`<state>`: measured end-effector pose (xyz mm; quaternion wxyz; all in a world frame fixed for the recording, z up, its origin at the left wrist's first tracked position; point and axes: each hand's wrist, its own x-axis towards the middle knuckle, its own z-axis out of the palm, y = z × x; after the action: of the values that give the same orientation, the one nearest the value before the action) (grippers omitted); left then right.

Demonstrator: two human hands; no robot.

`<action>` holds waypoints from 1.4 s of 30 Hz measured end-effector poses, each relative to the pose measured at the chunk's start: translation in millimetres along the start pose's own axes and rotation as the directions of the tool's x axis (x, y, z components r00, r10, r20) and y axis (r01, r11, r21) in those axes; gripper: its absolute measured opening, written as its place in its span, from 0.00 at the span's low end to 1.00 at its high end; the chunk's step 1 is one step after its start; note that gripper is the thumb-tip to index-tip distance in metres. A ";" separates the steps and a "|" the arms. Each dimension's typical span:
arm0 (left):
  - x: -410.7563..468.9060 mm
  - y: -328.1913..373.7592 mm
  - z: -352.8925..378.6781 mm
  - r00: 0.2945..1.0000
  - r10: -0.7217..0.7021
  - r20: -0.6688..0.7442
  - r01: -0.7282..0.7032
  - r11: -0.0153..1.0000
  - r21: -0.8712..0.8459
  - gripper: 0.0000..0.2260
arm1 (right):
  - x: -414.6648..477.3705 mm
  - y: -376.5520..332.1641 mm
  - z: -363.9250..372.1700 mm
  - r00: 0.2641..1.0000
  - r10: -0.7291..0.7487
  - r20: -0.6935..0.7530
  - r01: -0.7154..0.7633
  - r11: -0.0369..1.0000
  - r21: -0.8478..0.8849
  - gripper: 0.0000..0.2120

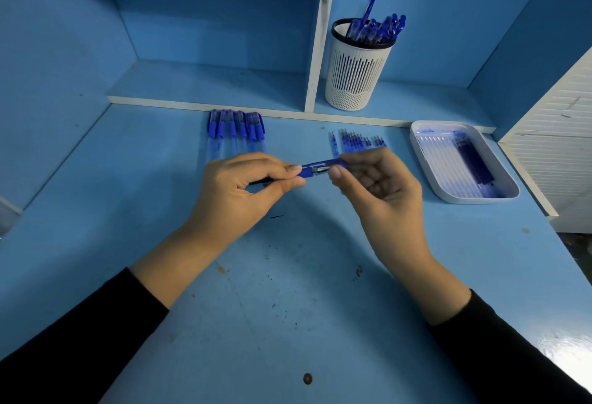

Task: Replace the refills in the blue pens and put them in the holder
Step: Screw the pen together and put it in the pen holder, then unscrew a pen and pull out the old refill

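Both hands are up over the middle of the desk (288,291) and both are busy. I see my left hand (243,189) pinching one end of a blue pen (315,169) between thumb and forefinger, other fingers curled under. My right hand (381,186) has its fingers curled round the other end, thumb pressed against the barrel. Black sleeves (96,323) run in from the near corners.

Looking around: far left of the hands, a row of pens (235,130) lies side by side against the shelf ledge (192,104), blue ends far. Just beyond my right hand's knuckles there's a loose cluster of refills (355,141) on the desk, tips pointing far; the hand covers their near ends. Right of that sits a white tray (480,201) with dark refills (474,163) lying in its right side. Up on the shelf, right of the white divider (317,51), stands the white slotted holder (355,83), with pens (381,29) standing in it and leaning right. A white slatted panel (551,154) closes off the far right.

As for the pen itself, it's held level in the air, bridging the two hands, only its short middle stretch showing between my thumbs. It sits near of the loose refills and well apart from the holder.
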<state>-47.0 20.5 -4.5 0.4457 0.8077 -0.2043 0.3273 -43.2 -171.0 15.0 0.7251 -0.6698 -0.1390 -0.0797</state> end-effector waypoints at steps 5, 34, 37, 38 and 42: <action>1.7 5.2 4.6 0.999 0.027 -0.036 -0.028 0.999 -0.025 0.04 | -3.4 -2.4 5.6 0.996 0.009 -0.085 0.001 0.994 0.112 0.08; 32.9 -64.7 6.2 0.897 -0.418 0.142 0.290 0.800 0.525 0.24 | 48.6 -31.8 -35.0 0.776 -0.389 -0.496 0.350 0.920 -0.175 0.05; 37.0 -69.3 7.3 0.855 -0.469 0.221 0.236 0.732 0.639 0.29 | 72.8 -55.2 -38.8 0.682 -0.505 -0.529 0.456 0.859 -0.233 0.04; 37.4 -70.1 8.1 0.836 -0.496 0.234 0.238 0.712 0.660 0.28 | 83.0 -62.4 -39.2 0.658 -0.538 -0.526 0.482 0.838 -0.254 0.04; 39.1 -70.5 8.0 0.823 -0.518 0.235 0.247 0.697 0.673 0.34 | 125.9 -81.2 -35.6 0.648 -0.602 -0.466 0.487 0.798 -0.354 0.06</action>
<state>27.1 48.8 -21.2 0.1643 0.9816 0.0024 0.0972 55.1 -204.8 128.6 0.6045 -0.6108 -0.1083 -0.4998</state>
